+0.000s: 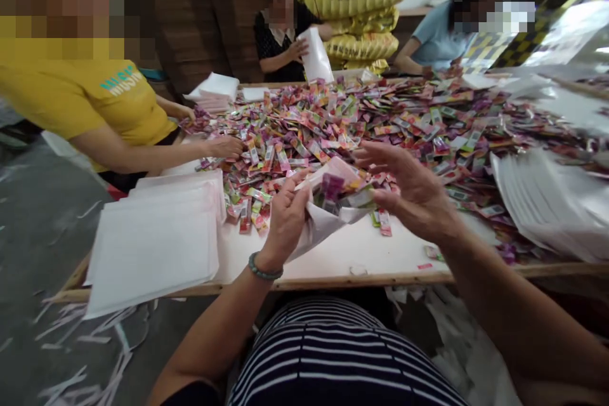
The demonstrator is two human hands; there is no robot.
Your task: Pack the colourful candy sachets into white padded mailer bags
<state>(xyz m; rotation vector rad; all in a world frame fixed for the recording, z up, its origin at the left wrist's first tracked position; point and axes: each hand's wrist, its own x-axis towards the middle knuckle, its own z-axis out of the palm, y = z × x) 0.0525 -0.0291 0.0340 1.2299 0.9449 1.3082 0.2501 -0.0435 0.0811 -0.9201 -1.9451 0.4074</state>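
Note:
My left hand grips the edge of a white plastic bag, thumb on top, a beaded bracelet on the wrist. The bag's mouth gapes to the right, and small colourful sachets, one of them purple, show inside it. By the mouth, my right hand has its fingers spread and slightly blurred; I see nothing held in it. Behind both hands spreads a large heap of small sachets in red, purple and green.
Flat white bags are stacked at the left table edge. More bags fan out at the right. A co-worker in a yellow shirt reaches into the heap; two others work across the table. Paper strips litter the floor.

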